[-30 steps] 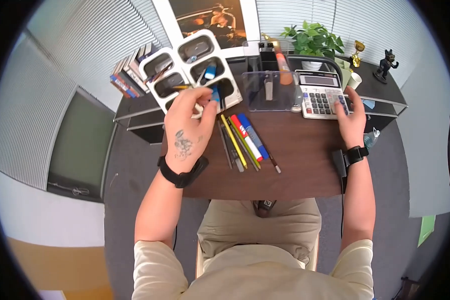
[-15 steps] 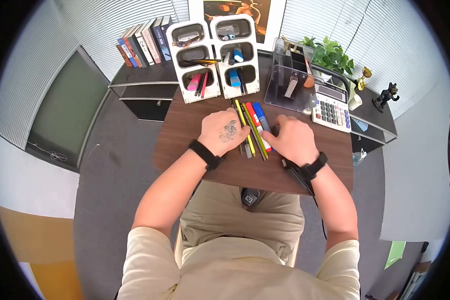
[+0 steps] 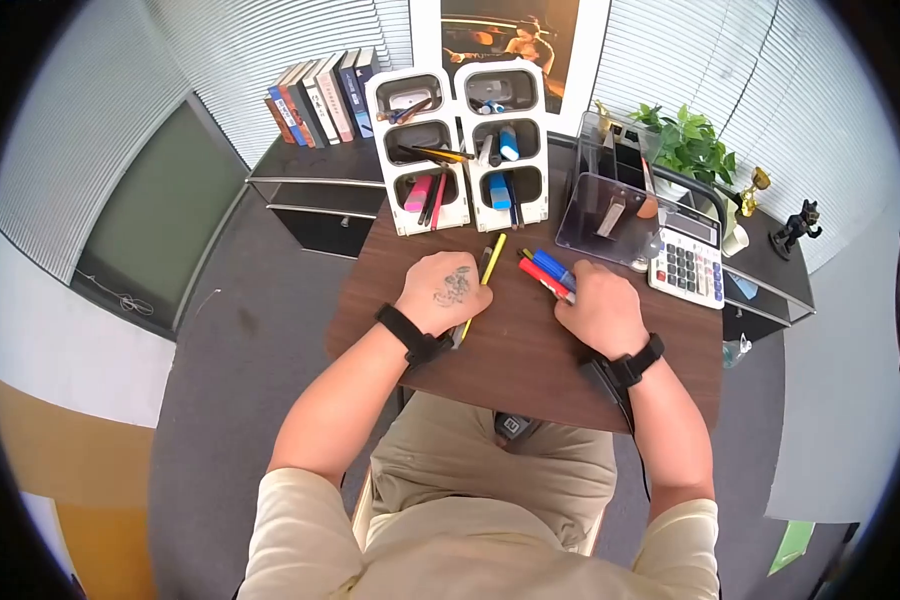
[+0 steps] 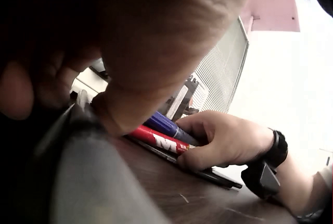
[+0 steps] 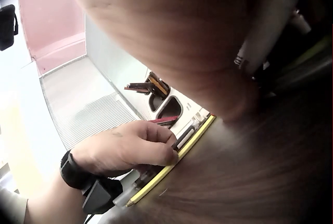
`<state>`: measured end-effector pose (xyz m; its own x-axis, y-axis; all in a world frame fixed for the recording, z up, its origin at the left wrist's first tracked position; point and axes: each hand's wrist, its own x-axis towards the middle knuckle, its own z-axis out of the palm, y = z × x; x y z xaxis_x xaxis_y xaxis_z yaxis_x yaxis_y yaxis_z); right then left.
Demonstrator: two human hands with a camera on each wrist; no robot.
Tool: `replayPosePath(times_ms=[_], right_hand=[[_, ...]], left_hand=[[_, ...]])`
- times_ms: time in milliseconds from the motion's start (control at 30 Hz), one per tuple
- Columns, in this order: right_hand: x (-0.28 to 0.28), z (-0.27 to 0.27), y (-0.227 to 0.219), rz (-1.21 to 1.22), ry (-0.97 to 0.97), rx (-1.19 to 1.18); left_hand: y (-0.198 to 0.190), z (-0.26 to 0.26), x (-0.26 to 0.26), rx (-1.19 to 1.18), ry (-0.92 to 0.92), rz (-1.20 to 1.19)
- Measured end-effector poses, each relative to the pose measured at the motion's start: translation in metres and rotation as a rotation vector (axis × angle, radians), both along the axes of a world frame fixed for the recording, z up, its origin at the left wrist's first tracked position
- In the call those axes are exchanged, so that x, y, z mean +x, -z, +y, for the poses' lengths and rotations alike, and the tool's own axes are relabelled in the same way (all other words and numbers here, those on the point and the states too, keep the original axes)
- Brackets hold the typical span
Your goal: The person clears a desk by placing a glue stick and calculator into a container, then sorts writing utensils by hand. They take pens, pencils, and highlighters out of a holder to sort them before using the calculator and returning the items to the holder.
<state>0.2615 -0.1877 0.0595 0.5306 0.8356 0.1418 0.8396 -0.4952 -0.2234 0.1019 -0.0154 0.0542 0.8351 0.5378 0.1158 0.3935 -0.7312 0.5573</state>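
Observation:
My left hand (image 3: 440, 292) lies over the left part of the desk. Its thumb and fingers hold a yellow pencil (image 3: 495, 255) and grey pens together; in the right wrist view the pencil (image 5: 171, 164) runs along their outer side. A short gap to the right, my right hand (image 3: 602, 310) grips a red marker (image 3: 542, 277) and a blue marker (image 3: 553, 265). From the left wrist view, thumb and fingers pinch both across their lower ends, and a dark slim pencil (image 4: 223, 178) sticks out under the thumb. My fingers hide parts of both bundles.
Two white three-bin racks (image 3: 430, 226) with pens and highlighters stand behind the hands. A clear organizer (image 3: 590, 225) and a calculator (image 3: 685, 265) sit at the back right. Books (image 3: 320, 100) and a plant (image 3: 685, 140) are beyond.
My left hand came down from the racks and my right hand left from beside the calculator. Both reached the pens, and the one pile is now split into two bundles, left and right.

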Motion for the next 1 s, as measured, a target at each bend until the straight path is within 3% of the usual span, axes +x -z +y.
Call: replayPosePath(times_ms=[100, 533, 600, 667, 767, 800, 933, 1000], right_hand=[[0.000, -0.008, 0.006, -0.070, -0.036, 0.107], [0.001, -0.015, 0.012, -0.086, -0.045, 0.094], [0.001, -0.015, 0.010, -0.080, -0.053, 0.093], [0.001, -0.016, 0.009, -0.073, -0.058, 0.094], [0.000, -0.016, 0.009, -0.056, -0.053, 0.089], [0.001, -0.015, 0.008, -0.047, -0.042, 0.086], [0.003, -0.015, 0.010, -0.019, -0.032, 0.114], [0.005, -0.015, 0.009, 0.018, -0.032, 0.121]], left_hand=[[0.005, 0.010, 0.004, -0.020, -0.016, 0.088], [-0.027, -0.008, -0.016, -0.012, 0.061, 0.111], [-0.041, -0.016, -0.018, -0.703, -0.013, -0.034], [-0.043, -0.006, -0.020, -1.029, -0.029, -0.285], [-0.063, 0.017, -0.016, -1.262, -0.038, -0.594], [-0.068, 0.027, -0.012, -1.335, -0.107, -0.634], [-0.067, 0.070, 0.005, -1.571, -0.085, -0.680], [-0.074, 0.074, 0.014, -1.568, -0.265, -0.728]])
